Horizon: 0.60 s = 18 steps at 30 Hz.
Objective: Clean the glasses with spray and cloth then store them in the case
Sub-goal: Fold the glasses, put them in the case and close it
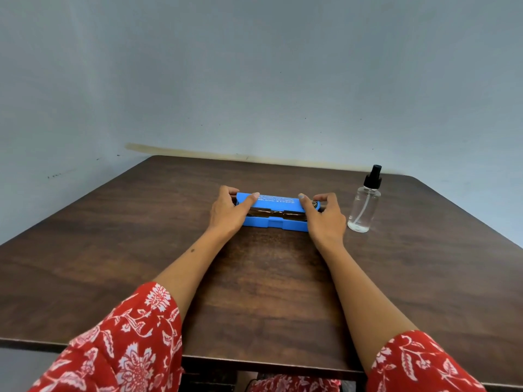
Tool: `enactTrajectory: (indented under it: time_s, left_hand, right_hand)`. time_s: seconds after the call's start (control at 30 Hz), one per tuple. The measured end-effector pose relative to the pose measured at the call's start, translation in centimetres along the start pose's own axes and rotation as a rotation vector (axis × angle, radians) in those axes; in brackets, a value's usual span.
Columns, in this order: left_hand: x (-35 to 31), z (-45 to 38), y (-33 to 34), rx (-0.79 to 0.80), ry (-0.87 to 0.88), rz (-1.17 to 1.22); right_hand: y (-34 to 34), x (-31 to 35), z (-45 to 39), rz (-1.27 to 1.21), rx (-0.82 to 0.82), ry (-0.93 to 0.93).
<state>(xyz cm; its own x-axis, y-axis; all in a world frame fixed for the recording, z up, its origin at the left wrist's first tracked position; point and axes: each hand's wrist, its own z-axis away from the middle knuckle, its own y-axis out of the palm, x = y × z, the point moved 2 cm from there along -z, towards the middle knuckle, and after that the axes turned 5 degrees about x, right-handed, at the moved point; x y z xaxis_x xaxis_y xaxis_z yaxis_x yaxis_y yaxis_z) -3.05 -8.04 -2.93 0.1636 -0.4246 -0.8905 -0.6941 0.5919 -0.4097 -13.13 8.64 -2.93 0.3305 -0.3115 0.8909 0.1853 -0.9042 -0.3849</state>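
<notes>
A plain pale grey-blue wall [254, 66] rises behind a dark brown wood-grain bench [268, 278], whose far edge meets it along a yellowish stain. Three things show on the bench. One bright blue plastic glasses case [276, 212] with white print on its lid lies crosswise, toward the far edge and about midway between the side edges. Its lid stands partly raised, and in the gap lies one pair of dark-framed glasses [276, 214]. One clear plastic spray bottle with a black pump top [365, 202] stands upright just beside the case's right end, toward the far right corner, apart from it.

The left hand [229, 213] grips the case's left end, thumb on the lid, fingers [230, 190] curled behind. The right hand [325, 219] grips the right end likewise. Two red floral sleeves [127, 335] reach over the near edge. No cloth can be made out.
</notes>
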Motion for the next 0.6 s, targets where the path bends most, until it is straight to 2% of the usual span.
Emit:
enactTrajectory:
  time_s: [0.6]
  left_hand:
    - [0.77,-0.89,-0.4,0.045,0.046,-0.044]
  right_hand:
    - [-0.23,0.23,-0.32,0.148,0.136,-0.024]
